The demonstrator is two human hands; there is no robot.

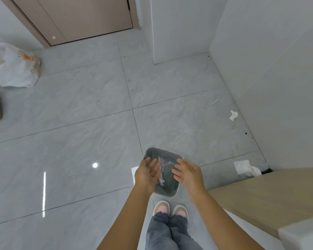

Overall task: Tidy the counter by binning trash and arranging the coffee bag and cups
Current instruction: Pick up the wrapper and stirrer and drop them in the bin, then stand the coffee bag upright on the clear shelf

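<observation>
A small grey bin [152, 152] stands on the tiled floor just ahead of my feet. Both hands hover over its mouth. My left hand [147, 173] is palm-up with fingers spread, and my right hand [187, 173] is open with fingers apart. Between them, clear plastic wrappers and thin sticks [161, 175] are in the air or lying inside the bin; neither hand grips them. A green-printed piece [170, 175] lies at the bin's bottom. The coffee bag and cups are not in view.
The wooden counter's corner [271, 195] juts in at the lower right. Crumpled white tissue [247, 167] and a paper scrap [233, 115] lie on the floor by the wall. A full white plastic bag [14, 67] sits far left near a door [83, 17].
</observation>
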